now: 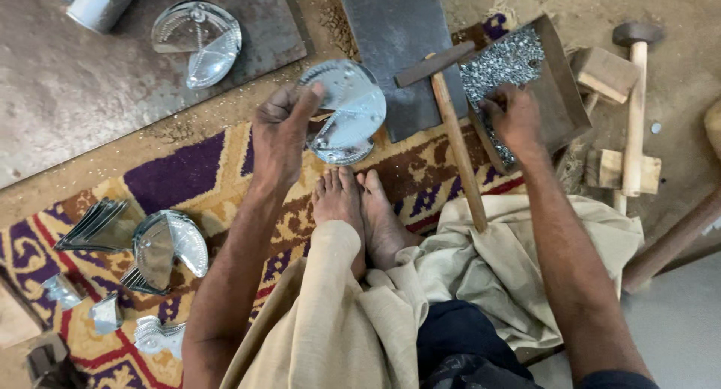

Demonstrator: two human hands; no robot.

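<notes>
Round metal piece (343, 111): one, shiny, gripped at its edge by the left hand (279, 137) fingers, just above two bare feet (360, 209). Right hand (516, 119): fingers curled down into a brown metal tray (565, 88) holding many small silvery bits (502, 62); whether they pinch any, cannot tell. Hammers: one (451, 119) leaning between the hands, one (635, 104) right of the tray. A second round piece (197, 40) lies up-left of the left fingers.

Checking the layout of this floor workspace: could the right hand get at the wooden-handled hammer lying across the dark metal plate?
Probably yes. The right hand is in the tray of small metal bits, and the hammer lies just beside it with nothing over its handle. The left hand holds the shiny metal disc clear of it.
</notes>
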